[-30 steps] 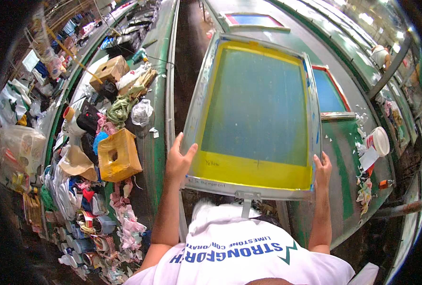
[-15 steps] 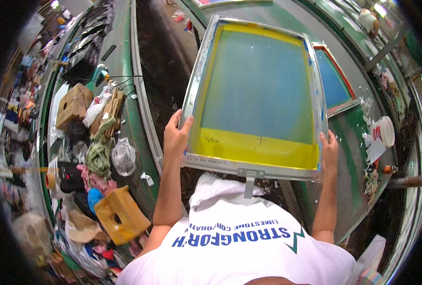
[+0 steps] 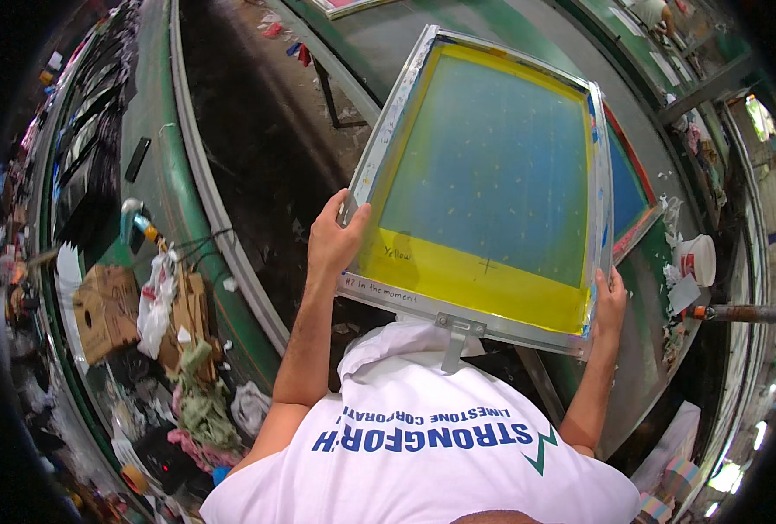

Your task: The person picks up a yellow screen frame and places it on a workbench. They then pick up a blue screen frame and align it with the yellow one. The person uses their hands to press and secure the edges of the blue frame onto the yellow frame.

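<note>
Between my two hands I hold a silk screen printing frame (image 3: 484, 166), with yellow and blue-green mesh in a metal frame. My left hand (image 3: 336, 234) is closed around its left side rail near the lower corner. On the opposite rail, low down, my right hand (image 3: 609, 304) grips the frame. A metal clamp bracket (image 3: 458, 336) sticks out from the middle of its near edge, just in front of my white shirt. The screen is raised in front of me and covers part of a second, red-edged screen (image 3: 631, 179) lying on the table at right.
A long green-edged table (image 3: 156, 188) runs along my left, bearing a cardboard box (image 3: 106, 313), crumpled rags (image 3: 203, 406) and a dark flat bar (image 3: 137, 160). To the right, a white bucket (image 3: 696, 260) stands on another green table (image 3: 637, 358). A metal pipe (image 3: 746, 313) juts in there.
The view has turned, so the left-hand table and its clutter sit farther left and lower. The screen appears tilted slightly clockwise, still in both hands.
</note>
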Demonstrator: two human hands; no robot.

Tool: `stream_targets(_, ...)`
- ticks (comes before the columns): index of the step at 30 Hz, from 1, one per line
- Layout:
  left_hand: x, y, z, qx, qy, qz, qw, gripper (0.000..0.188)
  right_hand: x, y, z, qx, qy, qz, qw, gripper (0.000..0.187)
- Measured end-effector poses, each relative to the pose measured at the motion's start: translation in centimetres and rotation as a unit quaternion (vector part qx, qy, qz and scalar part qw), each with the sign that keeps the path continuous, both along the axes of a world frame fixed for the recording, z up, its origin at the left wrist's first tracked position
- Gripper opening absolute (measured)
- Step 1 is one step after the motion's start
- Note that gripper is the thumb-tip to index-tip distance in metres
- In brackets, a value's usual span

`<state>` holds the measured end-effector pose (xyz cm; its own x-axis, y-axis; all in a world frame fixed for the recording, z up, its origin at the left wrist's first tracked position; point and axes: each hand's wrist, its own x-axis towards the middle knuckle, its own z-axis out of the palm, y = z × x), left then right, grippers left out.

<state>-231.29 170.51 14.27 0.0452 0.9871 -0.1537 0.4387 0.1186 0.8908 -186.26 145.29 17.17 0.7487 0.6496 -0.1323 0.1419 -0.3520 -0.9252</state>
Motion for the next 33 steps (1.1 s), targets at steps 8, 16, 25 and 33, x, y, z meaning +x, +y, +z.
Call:
stream_targets(8, 3.1, 14.6, -1.2, -0.05, 0.017, -0.051, 0.997, 0.067, 0.5, 9.8, -2.5, 0.005, 0.029, -0.08, 0.996, 0.055)
stream_targets(16, 4.5, 28.5, 0.1, 0.035, 0.148, -0.137, 0.979, 0.069, -0.6, 20.3, -3.5, 0.055, 0.133, -0.099, 0.984, 0.059)
stream_targets(25, 7.2, 44.4, -0.9, 0.078, 0.176, -0.219, 0.957, 0.069, -5.0, 30.7, -4.1, 0.086, 0.172, -0.177, 0.965, 0.067)
stream_targets(33, 14.9, 59.5, -3.0, 0.074, 0.168, -0.329, 0.926, 0.064, -7.7, 39.0, -4.3, 0.063, 0.187, -0.274, 0.941, 0.077)
